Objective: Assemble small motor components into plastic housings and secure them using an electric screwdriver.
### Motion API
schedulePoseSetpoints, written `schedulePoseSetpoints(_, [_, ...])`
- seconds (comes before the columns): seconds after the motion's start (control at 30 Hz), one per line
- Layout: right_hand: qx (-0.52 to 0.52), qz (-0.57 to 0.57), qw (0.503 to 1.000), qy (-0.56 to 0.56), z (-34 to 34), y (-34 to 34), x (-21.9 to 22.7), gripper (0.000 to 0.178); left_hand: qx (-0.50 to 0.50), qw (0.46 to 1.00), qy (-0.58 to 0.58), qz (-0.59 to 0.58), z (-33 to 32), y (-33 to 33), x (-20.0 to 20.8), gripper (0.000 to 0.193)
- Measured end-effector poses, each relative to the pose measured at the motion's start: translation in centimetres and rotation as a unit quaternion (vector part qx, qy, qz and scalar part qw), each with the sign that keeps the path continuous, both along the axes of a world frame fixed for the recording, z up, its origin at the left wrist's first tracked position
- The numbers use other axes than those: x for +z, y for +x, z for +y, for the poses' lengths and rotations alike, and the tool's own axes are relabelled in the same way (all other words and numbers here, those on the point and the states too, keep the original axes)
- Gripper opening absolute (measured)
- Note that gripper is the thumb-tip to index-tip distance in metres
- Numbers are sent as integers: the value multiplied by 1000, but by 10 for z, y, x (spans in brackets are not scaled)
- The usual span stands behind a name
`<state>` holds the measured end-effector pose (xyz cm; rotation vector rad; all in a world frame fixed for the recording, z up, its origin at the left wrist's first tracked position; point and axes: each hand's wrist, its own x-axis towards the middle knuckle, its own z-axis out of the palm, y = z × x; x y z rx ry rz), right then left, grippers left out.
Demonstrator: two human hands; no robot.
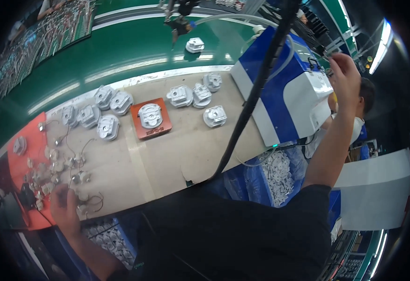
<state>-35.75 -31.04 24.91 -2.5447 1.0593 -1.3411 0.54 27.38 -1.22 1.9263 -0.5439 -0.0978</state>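
My left hand [66, 209] is at the left end of the bench with its fingers bent together, at the edge of a loose pile of small round motors [55, 165] with thin wires. Whatever is between those fingers is too small to make out. Raised at the right, my right hand [347, 71] has its fingertips pinched beside the top of a blue and white machine [289, 84]; what they hold is unclear. A white plastic housing [149, 115] sits on an orange-brown fixture block [162, 129] mid-bench.
Several white housings [107, 127] stand left of the block, and others [180, 95] right of it. A black cable [256, 96] hangs across the view. Beyond runs a green belt [134, 49] carrying one housing [195, 45]. Bins of white parts [277, 175] stand below. A person [357, 119] sits at right.
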Motion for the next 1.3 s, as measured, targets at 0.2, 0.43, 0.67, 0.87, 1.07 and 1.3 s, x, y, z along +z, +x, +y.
schedulePoseSetpoints(0.2, [52, -114, 992, -24, 112, 1, -53, 17, 33, 996, 75, 19, -22, 1, 12, 17])
schedulePoseSetpoints(0.43, [167, -109, 979, 49, 137, 5, -94, 19, 39, 993, 112, -20, -8, 5, 24, 13])
schedulePoseSetpoints(0.67, [413, -36, 899, 141, 128, -18, -132, 21, 8, 991, 106, -84, -31, 15, 25, 13])
schedulePoseSetpoints(0.87, [402, -84, 881, 236, 123, 3, -169, 19, -68, 948, 276, -141, -53, -2, 33, 20])
schedulePoseSetpoints(1.07, [400, -67, 883, 236, 129, 3, -180, 20, -116, 878, 401, -234, -65, -10, 28, 35])
schedulePoseSetpoints(1.3, [354, -87, 887, 283, 147, 29, -189, 20, -215, 875, 392, -186, -56, 9, 41, 31])
